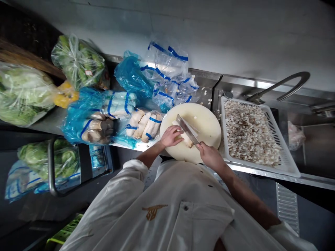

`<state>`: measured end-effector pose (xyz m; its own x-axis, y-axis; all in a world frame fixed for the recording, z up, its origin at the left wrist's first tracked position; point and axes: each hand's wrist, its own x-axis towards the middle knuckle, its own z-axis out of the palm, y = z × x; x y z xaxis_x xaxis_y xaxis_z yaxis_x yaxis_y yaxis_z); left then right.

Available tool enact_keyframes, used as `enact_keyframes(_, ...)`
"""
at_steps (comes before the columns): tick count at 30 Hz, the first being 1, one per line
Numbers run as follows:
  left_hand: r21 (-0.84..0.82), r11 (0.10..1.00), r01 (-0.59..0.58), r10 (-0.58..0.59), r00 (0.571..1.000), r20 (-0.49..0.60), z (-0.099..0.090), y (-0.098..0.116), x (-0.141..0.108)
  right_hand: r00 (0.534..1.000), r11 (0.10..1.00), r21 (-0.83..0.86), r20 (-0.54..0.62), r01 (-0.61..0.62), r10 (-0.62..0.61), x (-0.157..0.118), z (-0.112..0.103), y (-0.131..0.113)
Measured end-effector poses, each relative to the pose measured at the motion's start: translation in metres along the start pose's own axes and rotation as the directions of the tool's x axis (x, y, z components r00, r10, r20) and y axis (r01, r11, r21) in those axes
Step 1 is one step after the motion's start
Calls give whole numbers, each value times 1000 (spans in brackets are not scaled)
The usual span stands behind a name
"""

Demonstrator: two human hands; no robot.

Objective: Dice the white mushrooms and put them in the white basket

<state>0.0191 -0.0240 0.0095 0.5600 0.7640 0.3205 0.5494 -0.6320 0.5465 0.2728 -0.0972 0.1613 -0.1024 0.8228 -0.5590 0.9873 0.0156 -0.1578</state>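
Observation:
A round white cutting board [206, 116] lies in front of me. On it is a pale king oyster mushroom [188, 142], partly covered by the blade and my fingers. My right hand [211, 157] is closed around the handle of a cleaver [185, 128], whose wide blade slants up and left across the mushroom. My left hand [171, 136] rests on the board's left side, its bent fingers holding the mushroom close to the blade. Bagged king oyster mushrooms [146, 123] lie just left of the board.
To the right, a white perforated tray [289, 162] holds chopped mushroom pieces [251, 132], below a curved faucet [295, 78] at the sink. Blue and clear plastic bags [167, 69] crowd the back. Bagged greens [78, 62] stand far left, with a metal-framed cart [51, 167] below.

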Motion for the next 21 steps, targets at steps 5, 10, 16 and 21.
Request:
enact_keyframes(5, -10, 1000, 8, -8, 1000, 3, -1, 1, 1, 999, 999, -19, 35, 25, -25, -7, 2, 3)
enact_keyframes(10, -39, 999, 4, -4, 1000, 5, 1, -2, 1, 997, 1000, 11, 77, 10, -11, 17, 16, -5)
enact_keyframes(16, -4, 1000, 19, -19, 1000, 6, 3, -5, 2, 996, 994, 94, 64, 48, -54, 56, 25, -16)
enact_keyframes(21, 3, 1000, 1, -1, 999, 32, 0, -4, 5, 999, 998, 68, 41, 11, -14, 41, 25, -13)
